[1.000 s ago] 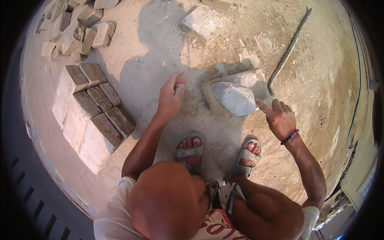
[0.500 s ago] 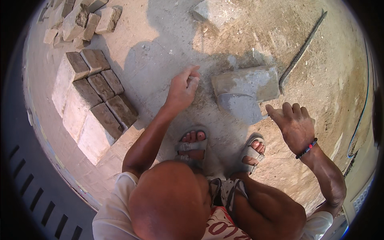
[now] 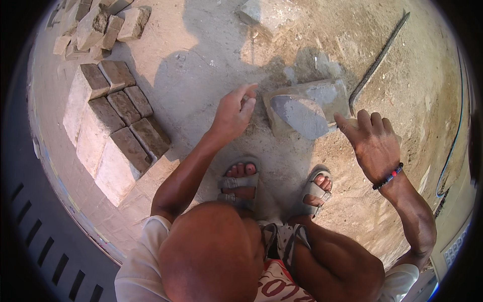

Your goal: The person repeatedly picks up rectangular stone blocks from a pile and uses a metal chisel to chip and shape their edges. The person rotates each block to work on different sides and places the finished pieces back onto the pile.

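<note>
My right hand (image 3: 375, 143), with a beaded bracelet at the wrist, is closed around the handle of a trowel, which the fingers mostly hide. The trowel's grey pointed blade (image 3: 299, 117) lies flat over the near left part of a brick (image 3: 334, 95). Grey, wet-looking material covers part of this brick, which rests on the dusty ground in front of my feet. My left hand (image 3: 232, 113) hovers left of the brick, holding nothing. Its fingers are loosely bent, with the thumb apart from them.
Several bricks (image 3: 121, 108) stand stacked in rows at the left, and a loose brick pile (image 3: 93, 30) lies beyond. A dark bent metal bar (image 3: 380, 60) is at the right. Another block (image 3: 269, 17) lies far ahead. A blue cable (image 3: 455, 141) runs along the right edge.
The trowel blade has moved away from me and up over the brick, covering more of it. My right hand has shifted slightly farther away; my left hand has drifted a little to the right.
</note>
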Demonstrator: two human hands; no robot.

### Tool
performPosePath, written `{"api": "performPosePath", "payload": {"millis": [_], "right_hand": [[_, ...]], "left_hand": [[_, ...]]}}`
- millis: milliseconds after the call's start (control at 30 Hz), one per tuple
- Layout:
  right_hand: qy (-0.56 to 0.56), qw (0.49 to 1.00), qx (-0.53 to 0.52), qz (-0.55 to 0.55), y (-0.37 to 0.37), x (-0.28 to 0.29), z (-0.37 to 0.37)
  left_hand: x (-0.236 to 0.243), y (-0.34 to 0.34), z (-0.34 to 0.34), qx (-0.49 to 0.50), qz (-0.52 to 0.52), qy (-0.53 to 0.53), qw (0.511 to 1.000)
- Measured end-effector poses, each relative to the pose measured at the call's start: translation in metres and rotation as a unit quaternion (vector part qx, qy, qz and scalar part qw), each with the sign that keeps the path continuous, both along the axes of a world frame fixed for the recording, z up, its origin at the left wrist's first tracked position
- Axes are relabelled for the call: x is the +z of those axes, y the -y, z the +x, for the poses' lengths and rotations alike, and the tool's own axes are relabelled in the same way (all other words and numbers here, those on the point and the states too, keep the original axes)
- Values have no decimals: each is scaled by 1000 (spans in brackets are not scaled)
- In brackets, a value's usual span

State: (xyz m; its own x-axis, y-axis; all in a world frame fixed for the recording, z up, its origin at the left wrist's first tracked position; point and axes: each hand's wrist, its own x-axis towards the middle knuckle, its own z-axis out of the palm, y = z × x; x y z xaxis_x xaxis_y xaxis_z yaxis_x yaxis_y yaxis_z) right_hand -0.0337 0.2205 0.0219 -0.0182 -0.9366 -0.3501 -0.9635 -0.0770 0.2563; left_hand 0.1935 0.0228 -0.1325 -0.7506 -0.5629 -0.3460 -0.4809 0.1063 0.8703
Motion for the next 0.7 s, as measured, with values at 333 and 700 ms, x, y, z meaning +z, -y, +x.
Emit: {"api": "performPosePath", "payload": {"millis": [333, 700], "right_hand": [[264, 948, -177, 8, -79, -21, 6], [376, 691, -605, -126, -99, -133, 12]], "left_hand": [[-25, -25, -7, -54, -239, -94, 965], [-31, -14, -34, -12, -189, -57, 980]]}}
